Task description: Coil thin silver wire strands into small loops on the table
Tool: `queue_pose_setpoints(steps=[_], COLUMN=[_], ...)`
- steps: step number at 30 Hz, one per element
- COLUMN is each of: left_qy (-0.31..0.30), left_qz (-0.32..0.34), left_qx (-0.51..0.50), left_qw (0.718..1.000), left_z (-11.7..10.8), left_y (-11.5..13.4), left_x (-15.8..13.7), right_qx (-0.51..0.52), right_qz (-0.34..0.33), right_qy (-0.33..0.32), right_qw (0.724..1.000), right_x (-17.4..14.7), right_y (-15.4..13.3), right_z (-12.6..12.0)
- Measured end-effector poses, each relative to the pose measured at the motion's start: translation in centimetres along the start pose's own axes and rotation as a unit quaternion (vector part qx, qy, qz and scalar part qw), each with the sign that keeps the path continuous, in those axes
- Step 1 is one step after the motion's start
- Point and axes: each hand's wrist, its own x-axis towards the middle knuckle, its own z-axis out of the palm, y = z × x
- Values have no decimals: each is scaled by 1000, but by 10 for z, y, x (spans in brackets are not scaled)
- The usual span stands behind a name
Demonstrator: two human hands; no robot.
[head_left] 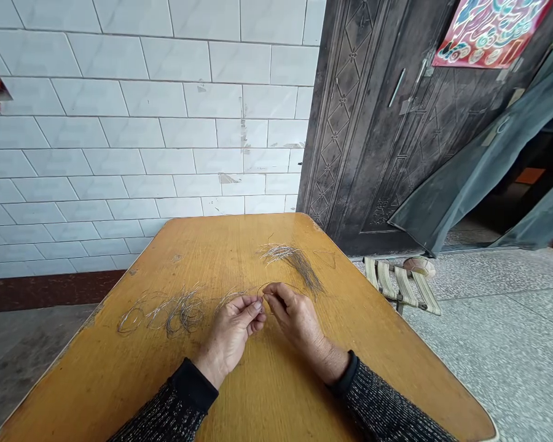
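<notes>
Left hand [239, 322] and right hand [299, 316] pinch a thin wire [258, 288]

Thumb and fingers are drawn narrow on each hand, the two grips close together, the wire curving up between them. Left of the grip, coiled wires [183, 314] lie on the wooden table [276, 393]. Beyond it, to the right, rests a loose wire bundle [299, 264]. Farther right, past the table edge, stands a striped stool [403, 285].

The tabletop [221, 245] looks like glossy wood — the wires [305, 268], glinting metal.
</notes>
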Motion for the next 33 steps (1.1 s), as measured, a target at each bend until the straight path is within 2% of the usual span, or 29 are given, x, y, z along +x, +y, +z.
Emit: queue_pose_setpoints(steps=[2,5,7,9,11,16,20,27,29,33], left_qy=[5,0,-9,-14,-8,24,27,1,-7,-16], left_qz=[8,16,13,5,-1,8,8,-6,-14,-15], left_qx=[-23,-41,-33,-17,1,45,44,3,3,-9], left_qw=[1000,999,999,1000,1000,999,999,1000,1000,1000], left_z=[1,1,0,0,1,3,3,1,1,0], left_y=[-1,-3,-3,-2,-1,0,0,1,2,6], left_x=[0,2,2,1,0,-3,-2,0,0,0], right_qx=[96,262,332,360,352,212,143,134,159,293], right_qz=[55,129,151,158,151,79,63,85,93,143], right_qy=[7,-6,-26,-42,-53,-60,-69,-46,-45,-73], right_qw=[994,956,931,919,922,972,985,986,982,943], right_x=[0,1,2,4,4,4,3,2,3,5], right_y=[-3,-7,-10,-11,-10,-10,-11,-9,-9,-9], right_z=[6,12,12,10,7,0,-2,2,3,0])
